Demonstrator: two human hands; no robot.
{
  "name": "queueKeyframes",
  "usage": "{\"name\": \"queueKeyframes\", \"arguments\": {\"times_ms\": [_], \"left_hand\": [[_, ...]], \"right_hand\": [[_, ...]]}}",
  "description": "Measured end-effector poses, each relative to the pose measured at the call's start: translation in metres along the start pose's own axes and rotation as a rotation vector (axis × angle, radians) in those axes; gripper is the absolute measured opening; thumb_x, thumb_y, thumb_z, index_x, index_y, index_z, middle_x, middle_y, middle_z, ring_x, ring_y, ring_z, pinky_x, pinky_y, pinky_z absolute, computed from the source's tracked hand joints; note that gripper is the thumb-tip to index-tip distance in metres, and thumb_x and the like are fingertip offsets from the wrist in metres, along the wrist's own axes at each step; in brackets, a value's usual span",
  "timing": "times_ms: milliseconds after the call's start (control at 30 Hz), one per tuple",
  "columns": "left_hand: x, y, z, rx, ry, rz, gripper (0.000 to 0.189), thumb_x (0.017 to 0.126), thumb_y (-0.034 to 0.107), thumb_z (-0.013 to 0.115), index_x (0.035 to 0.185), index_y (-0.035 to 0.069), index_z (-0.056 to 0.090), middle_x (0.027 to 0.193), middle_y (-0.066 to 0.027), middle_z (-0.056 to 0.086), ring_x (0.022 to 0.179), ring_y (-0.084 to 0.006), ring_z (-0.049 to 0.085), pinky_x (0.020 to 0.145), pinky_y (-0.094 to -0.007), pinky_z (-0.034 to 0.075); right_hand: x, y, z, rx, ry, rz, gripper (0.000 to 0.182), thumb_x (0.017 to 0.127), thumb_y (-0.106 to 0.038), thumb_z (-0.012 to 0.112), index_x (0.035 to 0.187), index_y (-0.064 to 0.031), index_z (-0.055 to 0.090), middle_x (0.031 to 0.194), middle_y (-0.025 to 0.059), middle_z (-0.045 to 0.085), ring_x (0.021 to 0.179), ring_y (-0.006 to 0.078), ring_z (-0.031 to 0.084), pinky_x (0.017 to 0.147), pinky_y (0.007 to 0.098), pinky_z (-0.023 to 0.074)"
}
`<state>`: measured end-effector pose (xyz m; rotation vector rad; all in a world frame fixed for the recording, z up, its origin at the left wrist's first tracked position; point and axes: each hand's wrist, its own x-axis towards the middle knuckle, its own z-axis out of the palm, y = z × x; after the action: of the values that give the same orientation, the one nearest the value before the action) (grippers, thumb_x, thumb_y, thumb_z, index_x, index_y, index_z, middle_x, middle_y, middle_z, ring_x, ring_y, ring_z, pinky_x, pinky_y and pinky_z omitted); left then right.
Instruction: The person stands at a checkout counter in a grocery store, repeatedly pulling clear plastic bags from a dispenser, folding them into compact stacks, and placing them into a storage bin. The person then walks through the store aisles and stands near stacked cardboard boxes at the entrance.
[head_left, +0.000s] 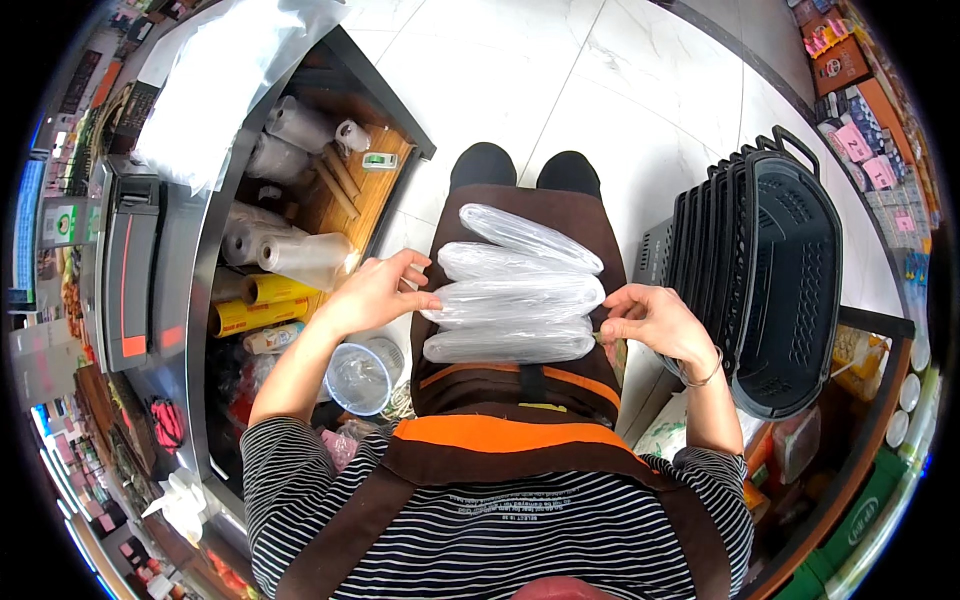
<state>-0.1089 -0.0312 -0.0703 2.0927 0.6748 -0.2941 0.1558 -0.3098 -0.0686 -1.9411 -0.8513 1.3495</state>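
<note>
Several long bundles of folded clear plastic bags (517, 296) lie crosswise in a row on my lap, over a brown apron (469, 214) with orange trim. The farthest bundle slants down to the right; the others lie nearly level. At the left ends of the bundles is my left hand (381, 292), its thumb tip touching a middle bundle and its fingers apart. My right hand (654, 319) is at the right ends, thumb and fingers parted and loosely curled. Whether its fingertips touch the plastic is hard to tell.
To the left, a counter shelf (382, 214) holds clear plastic rolls (300, 255), yellow boxes (262, 304) and a tape dispenser (380, 161). Below stands a lined waste bin (360, 379). Nested black shopping baskets (787, 285) stand close on the right. White tile floor (525, 75) lies ahead.
</note>
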Motion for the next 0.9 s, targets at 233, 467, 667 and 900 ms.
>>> {"name": "queueKeyframes", "arguments": {"times_ms": [233,467,667,900], "left_hand": [[0.021,0.024,-0.068,0.0,0.15,0.022,0.029,0.083,0.028,0.071,0.079,0.001,0.062,0.064,-0.0052,0.062,0.06,-0.0095,0.059,0.056,-0.0269,0.046],[0.082,0.006,-0.213,0.725,1.217,0.12,0.044,0.073,0.031,0.077,0.106,0.008,0.063,0.108,-0.0121,0.061,0.098,-0.0253,0.056,0.082,-0.0369,0.046],[0.097,-0.028,-0.239,1.12,0.946,0.032,0.061,0.059,0.03,0.083,0.116,0.021,0.064,0.128,-0.0084,0.053,0.12,-0.0325,0.044,0.099,-0.0426,0.041],[0.088,-0.003,-0.229,0.813,1.297,0.307,0.008,0.072,0.014,0.073,0.079,0.01,0.072,0.079,-0.0059,0.066,0.077,-0.0269,0.057,0.074,-0.0358,0.048]], "right_hand": [[0.006,-0.028,-0.013,-0.252,0.228,-0.091,0.033,0.076,-0.028,0.076,0.072,0.0016,0.062,0.056,0.0065,0.055,0.052,0.0109,0.049,0.052,0.0278,0.0421],[0.02,-0.045,-0.023,-0.147,0.294,-0.181,0.026,0.081,-0.02,0.074,0.074,0.002,0.062,0.057,0.0029,0.056,0.053,0.0075,0.046,0.05,0.0252,0.0399],[0.026,-0.047,-0.024,-0.128,0.254,-0.234,0.023,0.081,-0.019,0.073,0.077,0.0027,0.064,0.061,0.0042,0.06,0.055,0.0075,0.049,0.053,0.0248,0.0427],[0.035,-0.048,-0.025,-0.031,0.236,-0.288,0.019,0.084,-0.016,0.071,0.08,0.0008,0.063,0.063,-0.0004,0.058,0.057,0.0051,0.045,0.052,0.0228,0.0399]]}}
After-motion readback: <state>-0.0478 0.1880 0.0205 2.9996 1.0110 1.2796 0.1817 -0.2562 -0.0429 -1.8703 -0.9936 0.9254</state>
